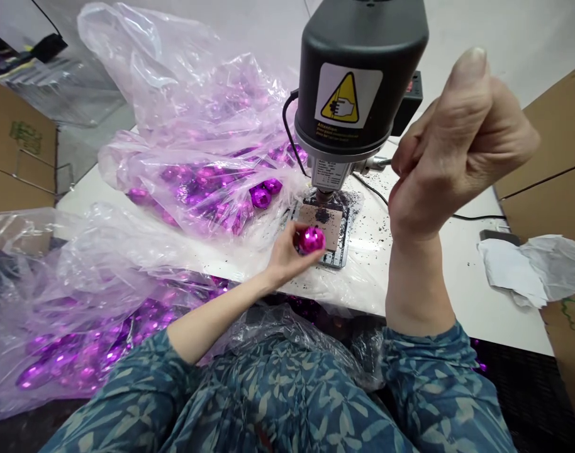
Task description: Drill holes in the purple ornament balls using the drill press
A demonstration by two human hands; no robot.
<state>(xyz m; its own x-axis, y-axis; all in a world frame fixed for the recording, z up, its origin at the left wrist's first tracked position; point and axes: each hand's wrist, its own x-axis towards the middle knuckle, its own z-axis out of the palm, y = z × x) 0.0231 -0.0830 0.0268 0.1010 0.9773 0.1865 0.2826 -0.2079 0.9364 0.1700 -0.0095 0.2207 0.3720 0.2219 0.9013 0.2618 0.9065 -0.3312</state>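
Note:
My left hand grips a shiny magenta faceted ball between thumb and fingers. It holds the ball over the front of the base plate, below the spindle of a bench machine that looks like a small drill press. My right hand is raised at the machine's right side, its fingers wrapped round the end of the metal lever. The grip end of the lever is hidden inside that fist. A tan board with dark crumbs lies on the plate.
Clear plastic bags of magenta balls cover the table's left side. Another such bag lies at the lower left. Dark shavings dot the white table. Crumpled white paper is at right, and cardboard boxes flank both sides.

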